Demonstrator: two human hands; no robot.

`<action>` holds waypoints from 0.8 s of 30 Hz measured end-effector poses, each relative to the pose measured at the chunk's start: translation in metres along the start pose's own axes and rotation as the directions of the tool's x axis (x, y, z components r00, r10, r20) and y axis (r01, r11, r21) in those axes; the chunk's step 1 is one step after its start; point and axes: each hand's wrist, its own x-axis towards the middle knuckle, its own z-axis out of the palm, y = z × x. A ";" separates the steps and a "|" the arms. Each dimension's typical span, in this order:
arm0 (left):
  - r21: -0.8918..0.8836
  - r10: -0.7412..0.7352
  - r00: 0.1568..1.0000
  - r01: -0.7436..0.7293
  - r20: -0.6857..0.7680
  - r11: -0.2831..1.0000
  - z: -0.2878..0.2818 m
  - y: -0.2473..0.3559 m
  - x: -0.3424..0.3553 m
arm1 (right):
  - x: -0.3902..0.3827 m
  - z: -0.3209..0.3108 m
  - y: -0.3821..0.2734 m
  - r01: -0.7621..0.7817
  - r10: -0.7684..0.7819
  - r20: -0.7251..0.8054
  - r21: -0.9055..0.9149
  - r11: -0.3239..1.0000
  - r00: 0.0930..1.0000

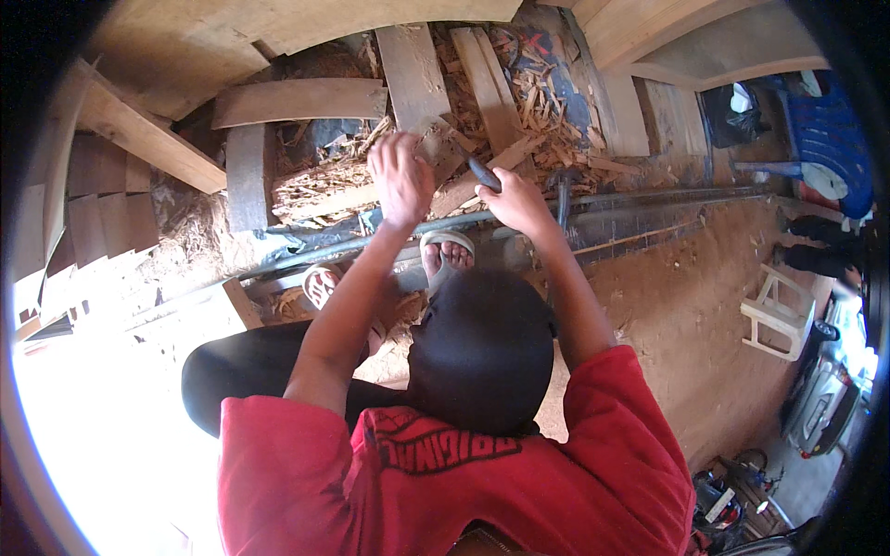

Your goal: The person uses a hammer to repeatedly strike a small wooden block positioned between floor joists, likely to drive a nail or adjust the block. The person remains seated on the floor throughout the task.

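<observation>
Just beyond the sandalled feet (447,250), a rough brown wood block (438,153) near the end of a flat board (413,79). Just beside it, the left hand (400,181), fingers bent; impossible to tell whether gripping the wood or free of it. Clenched in the right hand (519,202), a dark-handled tool (485,174), slanting toward the block, contact unclear. By all appearances, work midway: plenty of splitting or chipping probably done, judging by the wood chips (547,102) heaped around; block still a chunky piece, amount left impossible to judge. Beneath and around, a littered ground of splinters and loose planks (297,100), edged on the near side by a long grey bar (649,198). Farther right, brown bare floor (686,278), a pale plastic stool (779,313), blue plastic chairs (830,139) and, beyond, a silver car (823,403).
</observation>
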 end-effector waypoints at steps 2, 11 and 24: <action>0.047 -0.097 0.995 0.096 0.013 0.994 0.016 -0.014 0.011 | 0.005 0.014 0.004 -0.038 0.042 0.033 -0.129 0.991 0.999; 0.145 -0.234 0.901 0.194 0.364 0.970 0.049 -0.049 0.030 | 0.016 0.064 0.015 0.071 -0.098 -0.258 -0.109 0.991 0.961; -0.092 0.103 0.896 -0.070 0.432 0.993 0.039 -0.065 0.047 | 0.001 0.062 0.069 0.097 0.016 -0.439 0.232 0.968 0.898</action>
